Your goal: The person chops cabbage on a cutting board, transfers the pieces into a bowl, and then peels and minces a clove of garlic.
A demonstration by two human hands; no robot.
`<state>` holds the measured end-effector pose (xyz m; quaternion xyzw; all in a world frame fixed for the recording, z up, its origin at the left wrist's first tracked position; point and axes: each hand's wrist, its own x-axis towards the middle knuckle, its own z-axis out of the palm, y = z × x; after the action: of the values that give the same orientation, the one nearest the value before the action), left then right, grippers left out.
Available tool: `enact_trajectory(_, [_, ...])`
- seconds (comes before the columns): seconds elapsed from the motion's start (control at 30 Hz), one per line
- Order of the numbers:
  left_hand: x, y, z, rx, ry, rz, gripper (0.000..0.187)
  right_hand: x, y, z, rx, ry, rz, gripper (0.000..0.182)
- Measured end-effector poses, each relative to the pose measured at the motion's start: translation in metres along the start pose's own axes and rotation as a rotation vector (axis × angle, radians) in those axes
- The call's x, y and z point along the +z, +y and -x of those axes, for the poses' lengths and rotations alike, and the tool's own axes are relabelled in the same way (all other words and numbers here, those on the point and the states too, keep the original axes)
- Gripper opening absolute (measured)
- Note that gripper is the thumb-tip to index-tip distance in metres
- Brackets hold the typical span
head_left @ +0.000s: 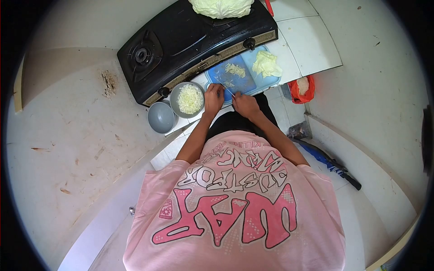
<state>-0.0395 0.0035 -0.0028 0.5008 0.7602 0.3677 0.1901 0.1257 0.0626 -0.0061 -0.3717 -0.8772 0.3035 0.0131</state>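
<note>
My right hand [245, 105] is closed round the handle of a small knife [229, 91] at the near edge of a blue cutting board [249, 83]. The thin blade points up and left, toward my other hand. My left hand [214, 97] rests at the board's near left corner with its fingers curled; whatever may be under them is hidden. Shredded cabbage [235, 70] lies in a small heap on the board, with a few loose bits nearer my hands. To the right is a pale cabbage leaf [266, 64]. A grey bowl [174, 100] beside my left hand holds chopped cabbage [190, 99].
Left of the filled bowl stands a second grey bowl [161, 118] with nothing in it. A black gas stove [181, 38] runs behind the board, bearing a cabbage head [221, 7]. A red bag [302, 92] hangs low at right, near a folded umbrella [327, 160].
</note>
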Motion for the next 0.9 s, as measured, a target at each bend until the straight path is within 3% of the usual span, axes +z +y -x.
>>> enact_trajectory(0.37, [0.002,-0.008,0.006,0.100,0.005,0.001,0.010,0.003,-0.002,-0.004,0.007,0.027,0.029,0.032])
enact_trajectory(0.9, [0.002,0.000,0.003,-0.018,0.047,0.027,0.006,-0.002,0.006,0.014,0.015,-0.001,0.022,0.032])
